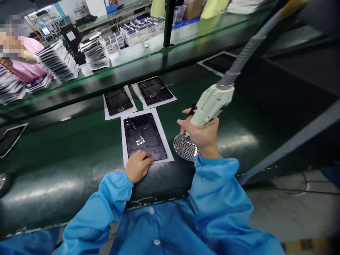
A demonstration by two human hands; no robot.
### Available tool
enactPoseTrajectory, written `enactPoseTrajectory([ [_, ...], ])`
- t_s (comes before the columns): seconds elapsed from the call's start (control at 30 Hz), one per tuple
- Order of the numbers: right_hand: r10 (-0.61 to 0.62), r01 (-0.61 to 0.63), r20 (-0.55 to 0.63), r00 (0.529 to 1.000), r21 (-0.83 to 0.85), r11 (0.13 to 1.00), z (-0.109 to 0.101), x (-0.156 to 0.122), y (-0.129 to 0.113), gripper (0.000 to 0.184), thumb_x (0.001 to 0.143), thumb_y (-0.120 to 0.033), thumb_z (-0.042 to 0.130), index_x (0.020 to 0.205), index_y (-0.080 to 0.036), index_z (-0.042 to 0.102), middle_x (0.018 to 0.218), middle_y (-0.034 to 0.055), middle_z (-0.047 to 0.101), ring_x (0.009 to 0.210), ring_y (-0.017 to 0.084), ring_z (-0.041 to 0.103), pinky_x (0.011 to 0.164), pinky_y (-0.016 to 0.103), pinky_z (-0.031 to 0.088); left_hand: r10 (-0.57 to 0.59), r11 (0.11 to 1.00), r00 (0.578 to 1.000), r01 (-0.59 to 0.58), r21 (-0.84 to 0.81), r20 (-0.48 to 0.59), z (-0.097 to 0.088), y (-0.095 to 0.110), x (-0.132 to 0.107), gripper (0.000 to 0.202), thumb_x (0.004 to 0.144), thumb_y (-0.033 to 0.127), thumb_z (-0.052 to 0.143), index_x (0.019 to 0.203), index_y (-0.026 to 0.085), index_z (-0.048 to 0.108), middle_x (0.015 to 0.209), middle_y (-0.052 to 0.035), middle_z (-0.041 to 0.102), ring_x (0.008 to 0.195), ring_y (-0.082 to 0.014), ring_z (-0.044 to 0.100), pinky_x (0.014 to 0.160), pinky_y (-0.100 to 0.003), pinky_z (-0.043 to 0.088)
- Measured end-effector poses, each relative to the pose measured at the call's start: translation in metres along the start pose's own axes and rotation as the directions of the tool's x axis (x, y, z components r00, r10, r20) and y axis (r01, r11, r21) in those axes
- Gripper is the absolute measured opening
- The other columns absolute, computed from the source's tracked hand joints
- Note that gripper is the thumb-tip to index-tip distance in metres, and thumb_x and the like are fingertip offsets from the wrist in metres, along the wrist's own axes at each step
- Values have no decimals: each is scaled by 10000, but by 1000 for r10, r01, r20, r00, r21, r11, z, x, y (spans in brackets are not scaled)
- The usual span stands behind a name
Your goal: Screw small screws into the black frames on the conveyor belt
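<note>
My right hand (203,136) is wrapped around a pale electric screwdriver (212,102) with a black lever and a grey ribbed cable sleeve at its upper end. The lower end of the tool points at a round metal dish full of small holes or dimples (183,147); my hand partly covers the dish. My left hand (138,166) has its fingers curled over the lower edge of a black tablet housing (148,131). That housing lies on white sheeting (167,152). Inside it are a small silvery circuit board (140,141) and a thin strip.
Two more black housings (118,101) (155,90) lie behind on the green belt (79,141). Others sit at the far left (10,140) and far right (217,62). A slanting grey bar (292,145) crosses at right. Beyond a ledge are stacked panels (94,51) and a person in pink (32,67).
</note>
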State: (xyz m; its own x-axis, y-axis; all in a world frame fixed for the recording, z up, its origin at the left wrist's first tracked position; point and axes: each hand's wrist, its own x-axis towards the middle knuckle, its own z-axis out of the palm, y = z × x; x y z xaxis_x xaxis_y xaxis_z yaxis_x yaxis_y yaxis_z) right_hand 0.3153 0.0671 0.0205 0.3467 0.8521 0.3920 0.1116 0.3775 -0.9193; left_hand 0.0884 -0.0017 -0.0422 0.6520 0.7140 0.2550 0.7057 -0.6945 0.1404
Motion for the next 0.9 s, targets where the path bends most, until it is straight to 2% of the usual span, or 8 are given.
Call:
enactPoseTrajectory([
  [0.17,-41,44,-52,998,60,997,-13,-6,11,207,632,-136,718,808,-209,637,425,-89,553,352,115,501,458,291,477,3,999,998,-1,-36,68,-7,-11,3,283,932,168,453,1030,202,716,943,-82,653,842,-196,542,730,-332,476],
  [0.33,-34,39,-51,998,93,995,-10,-11,18,271,657,-150,691,910,-230,632,438,-104,546,348,115,490,432,291,464,22,997,991,-11,-81,134,-27,-18,1,297,871,333,574,1088,174,700,992,-87,656,875,-220,567,747,-361,491],
  [0.4,-26,29,-30,999,93,995,-6,-12,19,272,666,-155,683,921,-231,627,437,-106,541,351,115,488,436,293,470,23,996,989,-10,-90,146,-32,-21,-1,300,844,303,586,1089,170,698,990,-82,654,871,-220,580,743,-357,503],
  [0.57,7,-6,-2,1000,81,997,-1,-12,20,265,676,-149,669,922,-230,616,434,-108,529,354,109,486,428,278,447,38,996,996,-30,-90,84,-22,-13,-1,270,882,167,466,985,165,716,923,-86,648,841,-196,599,723,-318,519],
  [0.73,-6,7,-24,1000,65,998,-4,-8,22,227,669,-125,671,874,-213,631,435,-101,539,352,97,486,442,268,444,71,979,995,-55,-195,75,-15,7,0,246,931,234,471,970,178,708,902,-68,655,818,-174,607,724,-296,523],
  [0.83,-1,3,-33,999,49,999,-6,-7,24,231,671,-125,667,880,-216,633,434,-106,536,354,95,486,453,268,453,51,983,995,-33,-182,90,-16,10,0,269,957,276,458,973,186,711,895,-68,652,814,-180,597,716,-307,518],
  [0.9,5,-4,-30,1000,30,1000,-6,-7,24,234,669,-135,664,884,-221,631,429,-112,533,354,95,482,458,270,460,62,987,993,-46,-152,99,-16,9,0,276,957,241,444,979,189,714,898,-70,649,816,-188,587,710,-317,515],
])
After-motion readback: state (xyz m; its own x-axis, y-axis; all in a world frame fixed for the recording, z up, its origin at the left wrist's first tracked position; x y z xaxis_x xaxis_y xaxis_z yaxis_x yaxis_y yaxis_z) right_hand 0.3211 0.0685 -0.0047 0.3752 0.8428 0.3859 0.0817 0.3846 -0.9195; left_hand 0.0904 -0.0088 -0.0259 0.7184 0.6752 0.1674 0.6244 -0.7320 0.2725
